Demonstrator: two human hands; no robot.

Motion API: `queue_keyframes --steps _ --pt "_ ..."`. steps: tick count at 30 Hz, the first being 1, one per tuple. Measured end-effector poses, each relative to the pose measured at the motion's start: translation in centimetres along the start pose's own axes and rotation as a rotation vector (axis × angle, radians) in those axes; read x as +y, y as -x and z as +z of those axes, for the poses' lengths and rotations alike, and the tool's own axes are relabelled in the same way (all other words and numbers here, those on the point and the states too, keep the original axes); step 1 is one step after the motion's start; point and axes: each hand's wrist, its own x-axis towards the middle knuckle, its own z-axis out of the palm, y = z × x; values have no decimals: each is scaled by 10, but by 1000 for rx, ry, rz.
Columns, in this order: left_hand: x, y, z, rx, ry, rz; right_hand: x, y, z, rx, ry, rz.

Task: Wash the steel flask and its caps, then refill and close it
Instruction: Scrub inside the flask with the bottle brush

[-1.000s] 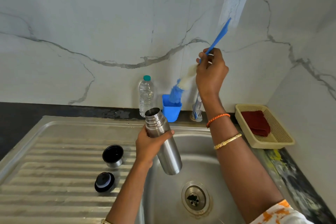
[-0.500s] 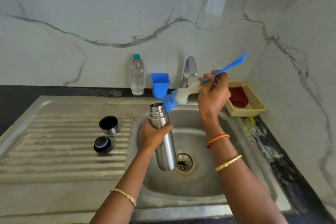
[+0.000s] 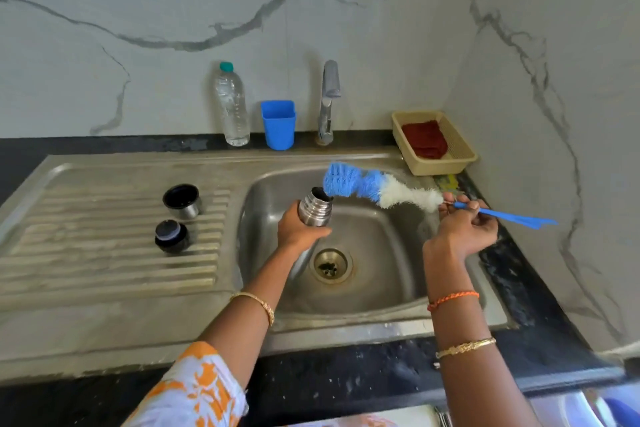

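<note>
My left hand [image 3: 298,230] grips the open steel flask [image 3: 314,209] below its neck, holding it over the sink basin [image 3: 381,253]; the lower body is hidden by my hand. My right hand [image 3: 462,227] holds the blue handle of a bottle brush [image 3: 377,188] with blue and white bristles. The brush lies almost level, its blue tip touching the flask's mouth. Two caps stand on the ribbed drainboard [image 3: 104,253]: a steel cup cap [image 3: 182,201] farther back and a black inner cap [image 3: 172,236] nearer me.
Behind the sink stand a clear water bottle [image 3: 231,106], a blue cup [image 3: 278,124] and the tap [image 3: 329,102]. A beige basket [image 3: 450,163] with a red cloth sits at the right corner. A drain [image 3: 331,265] lies in the basin. Marble walls close the back and right.
The brush has swung down from upright to nearly level and its blue tip has reached the flask's mouth. My right hand dropped lower and to the right. The flask has stayed over the basin.
</note>
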Motion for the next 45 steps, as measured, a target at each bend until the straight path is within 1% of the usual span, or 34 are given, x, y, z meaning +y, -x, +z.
queue_keyframes --steps 2,4,7,11,16,20,23,27,29,31,32,35,40,43,45 --pt "4 1 7 -15 -55 17 2 -9 -7 12 27 35" --pt "6 -1 16 -42 -131 42 2 -22 -12 12 72 30" --pt "10 -1 28 -55 -239 71 -2 -43 -14 -50 128 19" --pt "17 5 38 -58 -378 103 -6 -68 -17 -216 248 20" --pt "27 12 38 -18 -466 135 -10 -82 -4 -423 376 -99" --pt "32 18 35 -65 -556 177 -8 -88 12 -567 403 -148" --pt "33 23 36 -46 -519 143 -7 -86 21 -635 417 -171" --pt "31 27 37 -43 -455 131 -12 -91 33 -774 412 -187" --pt "33 31 41 -43 -430 135 -11 -90 40 -885 431 -171" --pt "40 34 50 -74 -416 148 -8 -78 42 -1016 459 -167" --pt "43 33 56 -97 -404 155 -4 -71 41 -1049 469 -187" --pt "51 30 65 -99 -360 143 -4 -65 43 -1067 436 -205" --pt "56 28 73 -79 -379 165 -15 -75 54 -1026 452 -75" --pt "56 32 79 -56 -362 136 -14 -72 55 -1009 490 -30" --pt "51 34 79 -82 -329 109 -17 -73 53 -1030 515 12"
